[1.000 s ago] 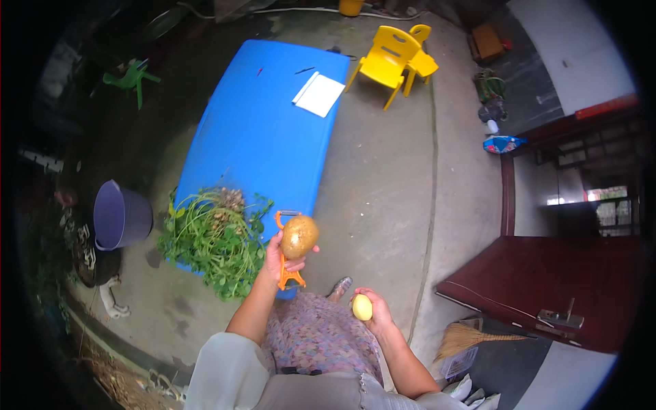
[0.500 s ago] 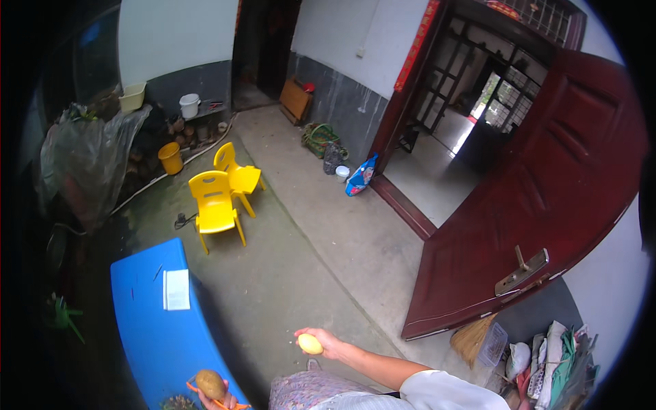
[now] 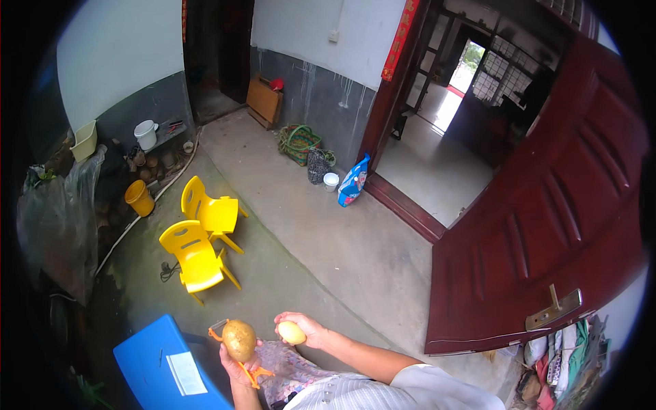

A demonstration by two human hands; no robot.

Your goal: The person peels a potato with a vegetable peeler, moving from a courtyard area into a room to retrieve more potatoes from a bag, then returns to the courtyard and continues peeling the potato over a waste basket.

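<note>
My left hand [image 3: 236,367] is closed round an unpeeled brown potato [image 3: 239,340]. It also keeps hold of an orange peeler [image 3: 258,375], whose orange parts stick out on both sides of the potato; its middle is hidden. Just to the right, my right hand [image 3: 311,331] grips a pale yellow peeled potato [image 3: 292,333], smaller than the brown one. The two potatoes are close together but apart, above my patterned lap cloth [image 3: 280,365]. A blue table [image 3: 147,359] stands beside my left arm, with a white sheet of paper [image 3: 186,374] on it.
Two yellow chairs [image 3: 198,266] stand on the concrete floor ahead. A yellow bucket [image 3: 139,198] is at the left, near plastic sheeting [image 3: 58,229]. A dark red door [image 3: 540,205] hangs open on the right. A basket [image 3: 301,145] and a blue bag [image 3: 353,181] sit by the wall.
My left hand has risen from beside the blue table and moved right with the brown potato and peeler, close to my right hand. The whole view has turned, shifting the chairs and table.
</note>
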